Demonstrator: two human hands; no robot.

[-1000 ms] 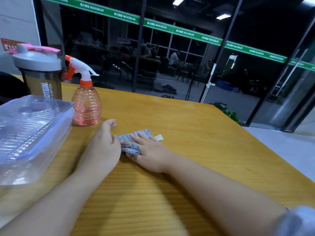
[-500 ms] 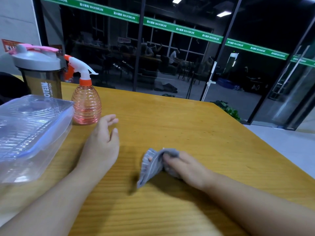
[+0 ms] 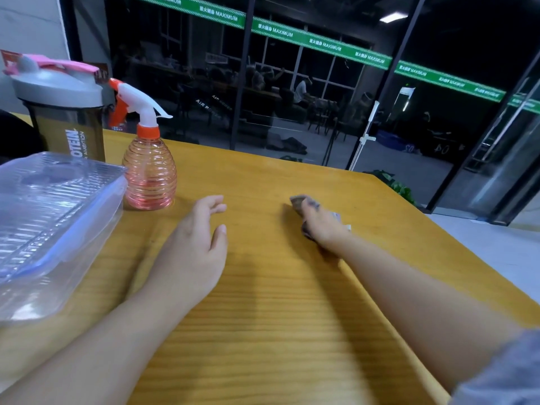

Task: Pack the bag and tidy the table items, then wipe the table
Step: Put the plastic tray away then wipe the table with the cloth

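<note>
**On the table: right hand on cloth, left hand idle**

At the table's centre, toward one o'clock, the right hand lies over a grey cloth and holds it against the wood; the cloth shows past the fingertips and under the palm. The picture is blurred there, so the exact finger curl cannot be told. The left hand rests at eleven o'clock of centre, fingers loose, holding nothing. At ten o'clock stands a spray bottle, pink, upright. Just beside it, at nine o'clock, sits a clear lidded box. Behind the box stands a dark shaker, grey lid closed.
</note>
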